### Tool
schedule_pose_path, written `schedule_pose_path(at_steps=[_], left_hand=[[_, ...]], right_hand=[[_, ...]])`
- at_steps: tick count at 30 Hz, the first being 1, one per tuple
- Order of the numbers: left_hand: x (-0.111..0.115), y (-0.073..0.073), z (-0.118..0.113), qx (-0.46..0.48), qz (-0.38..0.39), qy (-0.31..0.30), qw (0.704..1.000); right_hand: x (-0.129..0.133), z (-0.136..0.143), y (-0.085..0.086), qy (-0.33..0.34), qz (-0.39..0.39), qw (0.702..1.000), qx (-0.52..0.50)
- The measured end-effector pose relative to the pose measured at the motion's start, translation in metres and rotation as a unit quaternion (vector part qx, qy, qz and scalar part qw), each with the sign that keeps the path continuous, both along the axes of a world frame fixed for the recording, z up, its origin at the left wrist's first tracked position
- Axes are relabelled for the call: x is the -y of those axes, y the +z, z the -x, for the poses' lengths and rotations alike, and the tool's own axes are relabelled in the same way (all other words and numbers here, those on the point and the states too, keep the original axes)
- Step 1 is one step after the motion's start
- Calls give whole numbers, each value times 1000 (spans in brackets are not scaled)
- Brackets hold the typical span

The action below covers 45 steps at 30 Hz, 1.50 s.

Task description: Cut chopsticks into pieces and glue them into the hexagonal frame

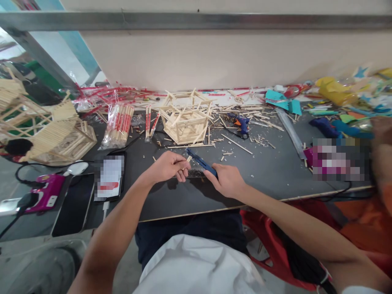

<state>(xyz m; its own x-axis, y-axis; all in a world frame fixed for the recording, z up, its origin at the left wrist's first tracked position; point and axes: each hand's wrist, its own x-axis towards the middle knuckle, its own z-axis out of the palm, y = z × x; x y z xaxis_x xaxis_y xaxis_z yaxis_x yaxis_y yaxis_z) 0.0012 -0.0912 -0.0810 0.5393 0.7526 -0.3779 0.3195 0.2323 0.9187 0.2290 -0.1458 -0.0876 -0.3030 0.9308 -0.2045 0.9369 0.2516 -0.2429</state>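
Near the table's front edge, my left hand (172,166) pinches a short piece of wooden stick (189,159) between thumb and fingers. My right hand (226,179) is wrapped round a dark blue tool (202,162) that looks like a cutter or pliers. The tool points up and left, its tip close beside the stick piece; whether they touch I cannot tell. Behind both hands stands a many-sided frame of wooden sticks (186,122). A blue glue gun (242,125) lies to its right among loose sticks and scraps.
Bagged chopsticks (119,124) lie back left, beside a larger stick model (58,134). A lit phone (109,177), a dark phone (74,204) and a purple power strip (49,192) are at left. Another person's arm (382,155) shows at the right edge.
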Motion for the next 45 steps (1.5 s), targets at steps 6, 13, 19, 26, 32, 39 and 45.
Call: schedule_pose_path(at_steps=[6,13,19,26,32,39,45], left_hand=[[-4,1,16,-36,-107,-69,991],[-16,-13,22,-279,-426,-44,860],[-13,-20,16,-329,-429,-55,839],[-6,-16,10,-388,-450,-68,801],[-4,-14,6,-423,-453,-58,782],[-4,-13,6,-456,-427,-77,777],[-2,-10,4,-449,-437,-76,776]], right_hand=[[10,-14,-1,-45,-50,998,2],[22,-56,-15,-152,-132,980,11],[26,-106,-34,-267,-266,923,74],[32,-130,-52,-342,-279,884,152],[34,-124,-56,-370,-248,882,151],[33,-119,-51,-415,-204,877,135],[33,-120,-52,-399,-211,884,125]])
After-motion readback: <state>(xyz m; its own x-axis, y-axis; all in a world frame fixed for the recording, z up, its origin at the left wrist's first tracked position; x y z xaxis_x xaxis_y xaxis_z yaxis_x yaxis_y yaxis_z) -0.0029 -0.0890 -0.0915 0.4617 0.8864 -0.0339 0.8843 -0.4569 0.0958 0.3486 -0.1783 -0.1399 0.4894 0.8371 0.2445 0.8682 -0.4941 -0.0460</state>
